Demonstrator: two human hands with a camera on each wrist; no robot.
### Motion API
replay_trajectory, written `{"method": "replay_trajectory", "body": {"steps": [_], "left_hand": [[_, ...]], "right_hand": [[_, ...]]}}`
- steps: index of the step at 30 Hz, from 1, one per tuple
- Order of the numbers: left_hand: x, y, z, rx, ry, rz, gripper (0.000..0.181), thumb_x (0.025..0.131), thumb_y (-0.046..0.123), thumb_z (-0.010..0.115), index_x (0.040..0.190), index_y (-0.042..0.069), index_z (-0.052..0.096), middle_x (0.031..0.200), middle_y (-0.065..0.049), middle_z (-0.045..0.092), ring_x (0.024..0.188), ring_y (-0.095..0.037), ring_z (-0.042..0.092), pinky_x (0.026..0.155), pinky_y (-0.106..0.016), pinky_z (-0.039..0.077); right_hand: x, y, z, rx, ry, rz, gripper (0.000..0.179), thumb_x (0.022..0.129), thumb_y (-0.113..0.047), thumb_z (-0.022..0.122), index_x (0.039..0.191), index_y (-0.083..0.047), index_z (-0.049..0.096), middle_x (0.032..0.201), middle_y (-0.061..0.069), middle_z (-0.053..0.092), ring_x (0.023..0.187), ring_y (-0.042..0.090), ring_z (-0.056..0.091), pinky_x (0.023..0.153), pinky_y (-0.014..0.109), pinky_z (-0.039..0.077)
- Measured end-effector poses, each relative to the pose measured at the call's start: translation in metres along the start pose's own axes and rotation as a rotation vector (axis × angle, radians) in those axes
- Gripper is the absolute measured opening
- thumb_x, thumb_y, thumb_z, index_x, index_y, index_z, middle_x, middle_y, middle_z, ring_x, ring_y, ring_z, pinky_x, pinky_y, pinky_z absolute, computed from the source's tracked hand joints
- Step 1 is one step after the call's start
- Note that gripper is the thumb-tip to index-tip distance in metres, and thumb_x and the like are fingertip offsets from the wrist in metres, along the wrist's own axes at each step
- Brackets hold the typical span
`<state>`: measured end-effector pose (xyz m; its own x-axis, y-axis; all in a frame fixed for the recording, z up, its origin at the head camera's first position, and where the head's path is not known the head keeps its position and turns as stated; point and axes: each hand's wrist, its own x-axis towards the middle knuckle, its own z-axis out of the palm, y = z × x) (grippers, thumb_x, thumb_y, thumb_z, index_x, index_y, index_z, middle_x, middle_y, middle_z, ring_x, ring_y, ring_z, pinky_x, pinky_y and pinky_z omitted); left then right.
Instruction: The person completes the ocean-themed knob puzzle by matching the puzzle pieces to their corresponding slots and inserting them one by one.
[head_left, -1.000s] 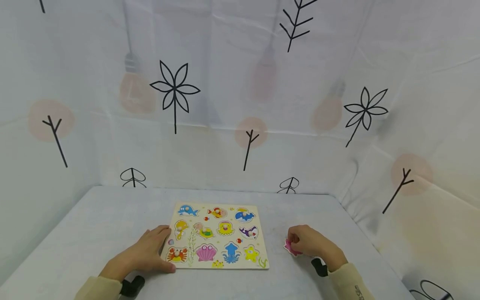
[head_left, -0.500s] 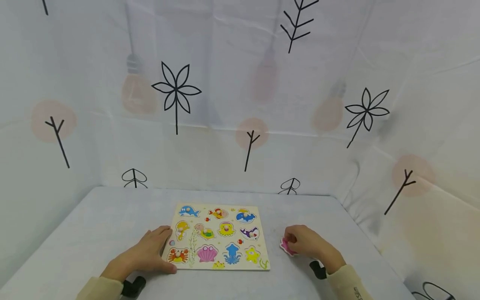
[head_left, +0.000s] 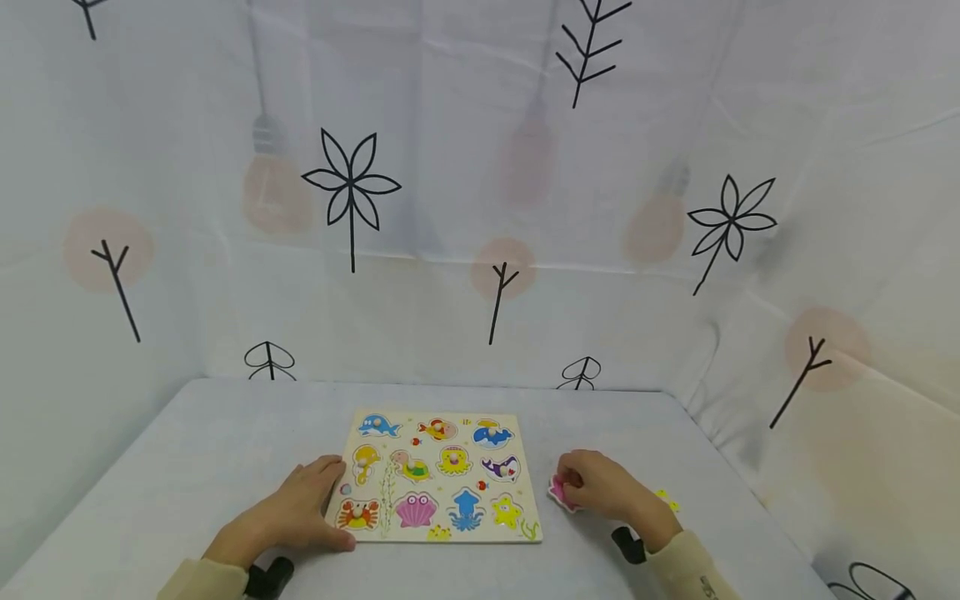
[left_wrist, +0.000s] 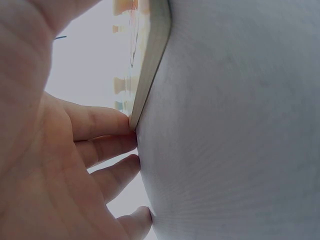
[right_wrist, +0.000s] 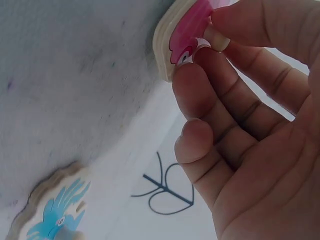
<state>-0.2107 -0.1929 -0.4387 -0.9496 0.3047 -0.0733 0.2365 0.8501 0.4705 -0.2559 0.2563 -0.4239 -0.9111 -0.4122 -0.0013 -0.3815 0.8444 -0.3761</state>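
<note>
A cream peg puzzle board [head_left: 491,533] with colourful sea creatures lies flat on the table. At its left edge rests my left hand [head_left: 300,504], thumb by the front corner. In the left wrist view those fingers [left_wrist: 102,122] are fairly straight, touching the board's edge and the tabletop. To the right of the board, my right hand [head_left: 600,483] pinches the small knob of a pink puzzle piece [right_wrist: 187,32] between thumb and fingers. The piece has a thick pale wooden rim and a printed eye; the fingers hide part of it.
In the right wrist view, a wooden shape [right_wrist: 57,215] with a light blue print and wavy edge shows at lower left. A small yellow patch [head_left: 666,498] appears beside the right wrist. White patterned cloth [head_left: 420,317] hangs behind the table [head_left: 247,433].
My right hand has slid a little to the left, bringing the pink puzzle piece nearer the board. The yellow patch beside the wrist has come into view. The left hand keeps its place.
</note>
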Motion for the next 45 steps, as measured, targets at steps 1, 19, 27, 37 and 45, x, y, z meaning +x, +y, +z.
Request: {"method": "replay_trajectory", "body": {"steps": [1,19,27,37,45], "left_hand": [[0.0,0.0,0.0,0.001,0.002,0.002,0.115,0.055,0.061,0.084,0.139,-0.005,0.042,0.144,-0.023,0.038,0.134,-0.042,0.032,0.11,-0.067,0.014],[0.001,0.001,0.0,0.005,0.011,0.017,0.115,0.055,0.062,0.084,0.139,-0.005,0.042,0.143,-0.023,0.038,0.134,-0.042,0.032,0.11,-0.067,0.015],[0.001,0.001,0.0,0.011,0.004,0.004,0.114,0.054,0.061,0.084,0.138,-0.004,0.043,0.144,-0.022,0.038,0.134,-0.041,0.032,0.11,-0.067,0.014],[0.001,0.001,0.001,0.004,0.008,0.013,0.115,0.054,0.061,0.084,0.138,-0.005,0.043,0.143,-0.022,0.038,0.134,-0.041,0.032,0.11,-0.067,0.015],[0.001,-0.001,0.001,0.007,0.007,0.009,0.115,0.054,0.062,0.084,0.139,-0.004,0.042,0.144,-0.022,0.038,0.134,-0.041,0.032,0.11,-0.067,0.014]], "right_hand": [[0.0,-0.001,0.0,0.003,0.0,-0.001,0.009,0.081,-0.011,0.068,0.081,-0.017,0.062,0.07,-0.007,0.051,0.067,0.011,0.048,0.052,0.025,0.041],[0.016,-0.04,0.006,-0.03,-0.014,-0.098,0.009,0.084,-0.018,0.069,0.085,-0.024,0.062,0.072,-0.009,0.049,0.07,0.008,0.048,0.055,0.023,0.043],[0.032,-0.07,0.015,-0.047,-0.023,-0.199,0.007,0.085,-0.018,0.068,0.089,-0.023,0.065,0.073,-0.012,0.049,0.07,0.006,0.047,0.058,0.02,0.042],[0.046,-0.109,0.028,-0.051,-0.077,-0.277,0.007,0.085,-0.021,0.07,0.088,-0.025,0.065,0.075,-0.013,0.049,0.073,0.004,0.046,0.059,0.018,0.041],[0.054,-0.129,0.042,-0.08,-0.109,-0.372,0.007,0.085,-0.021,0.07,0.089,-0.026,0.066,0.078,-0.015,0.049,0.072,0.001,0.045,0.057,0.016,0.04]]}}
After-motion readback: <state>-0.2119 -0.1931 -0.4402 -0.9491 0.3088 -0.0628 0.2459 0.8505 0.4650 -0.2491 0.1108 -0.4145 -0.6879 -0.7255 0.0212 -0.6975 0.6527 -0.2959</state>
